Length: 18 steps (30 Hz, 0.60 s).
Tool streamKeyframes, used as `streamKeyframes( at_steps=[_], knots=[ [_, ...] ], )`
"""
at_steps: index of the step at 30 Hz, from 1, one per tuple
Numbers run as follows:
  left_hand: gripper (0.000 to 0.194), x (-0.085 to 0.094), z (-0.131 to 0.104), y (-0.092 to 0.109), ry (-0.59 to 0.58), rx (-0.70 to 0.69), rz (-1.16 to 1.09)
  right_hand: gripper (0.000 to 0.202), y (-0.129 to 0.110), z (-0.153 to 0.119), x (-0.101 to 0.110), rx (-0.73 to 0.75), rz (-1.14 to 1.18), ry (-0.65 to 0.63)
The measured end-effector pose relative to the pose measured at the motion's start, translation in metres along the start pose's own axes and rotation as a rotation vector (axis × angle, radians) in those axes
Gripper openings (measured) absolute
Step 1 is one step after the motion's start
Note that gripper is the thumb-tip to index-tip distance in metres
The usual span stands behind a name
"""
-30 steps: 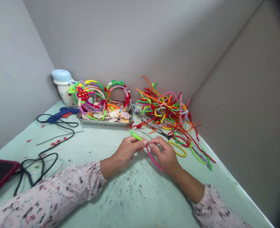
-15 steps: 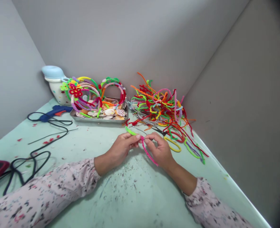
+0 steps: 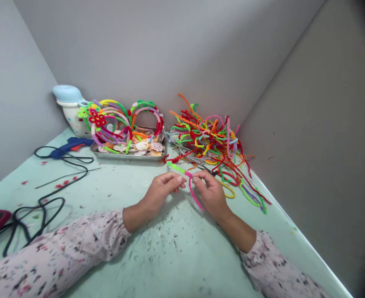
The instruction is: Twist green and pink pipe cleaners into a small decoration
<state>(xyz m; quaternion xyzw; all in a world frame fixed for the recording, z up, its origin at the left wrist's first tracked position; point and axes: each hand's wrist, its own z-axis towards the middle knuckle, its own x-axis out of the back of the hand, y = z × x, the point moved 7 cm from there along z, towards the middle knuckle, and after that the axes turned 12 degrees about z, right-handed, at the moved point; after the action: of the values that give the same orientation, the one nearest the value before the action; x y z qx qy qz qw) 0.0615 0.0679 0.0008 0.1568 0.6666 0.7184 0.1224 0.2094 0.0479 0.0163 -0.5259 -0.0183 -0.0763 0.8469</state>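
Observation:
My right hand [image 3: 211, 192] pinches a short strip wrapped in pipe cleaner [image 3: 177, 167], bright green along its far part and pink near my fingertips. From the pinch, a loose pink pipe cleaner tail [image 3: 196, 196] hangs down toward me. Just left of that tail is my left hand [image 3: 160, 192], its fingers loosely curled and slightly apart, with nothing visible in them. The strip's green end points up and left, toward the metal tray. My right fingers hide the strip's other end.
A metal tray [image 3: 129, 156] holds shells and several wrapped headbands [image 3: 112, 120]. Right of it lies a tangled heap of pipe cleaners [image 3: 207, 134], with yellow-handled scissors [image 3: 228, 190] near it. A blue glue gun [image 3: 66, 148], dark cable [image 3: 46, 203] and lidded cup [image 3: 73, 114] are leftward.
My left hand has let go of the wrapped strip. The strip's green part now shows in full, held up by my right hand alone, and the pink tail has shifted slightly.

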Motion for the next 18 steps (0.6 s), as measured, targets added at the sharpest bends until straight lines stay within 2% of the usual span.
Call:
streamKeyframes(
  at_steps=[3, 6, 8, 10, 12, 18],
  knots=[
    [0.024, 0.004, -0.008, 0.015, 0.074, -0.137, 0.237, 0.012, 0.001, 0.0, 0.0, -0.008, -0.003, -0.006],
    [0.012, 0.009, -0.02, 0.038, 0.225, -0.409, 0.447, 0.011, -0.001, -0.001, -0.002, 0.007, -0.019, -0.031],
    [0.015, 0.009, -0.026, 0.046, 0.3, -0.524, 0.515, 0.011, -0.003, -0.002, -0.006, 0.024, -0.04, -0.066],
    [0.024, 0.009, -0.026, 0.046, 0.313, -0.536, 0.543, 0.01, -0.007, -0.003, -0.01, 0.053, -0.073, -0.105],
    [0.027, 0.008, -0.022, 0.04, 0.284, -0.483, 0.565, 0.01, -0.01, -0.004, -0.012, 0.086, -0.11, -0.133],
    [0.016, 0.005, -0.013, 0.033, 0.196, -0.382, 0.703, 0.009, -0.013, -0.004, -0.013, 0.133, -0.175, -0.137]
  ],
)
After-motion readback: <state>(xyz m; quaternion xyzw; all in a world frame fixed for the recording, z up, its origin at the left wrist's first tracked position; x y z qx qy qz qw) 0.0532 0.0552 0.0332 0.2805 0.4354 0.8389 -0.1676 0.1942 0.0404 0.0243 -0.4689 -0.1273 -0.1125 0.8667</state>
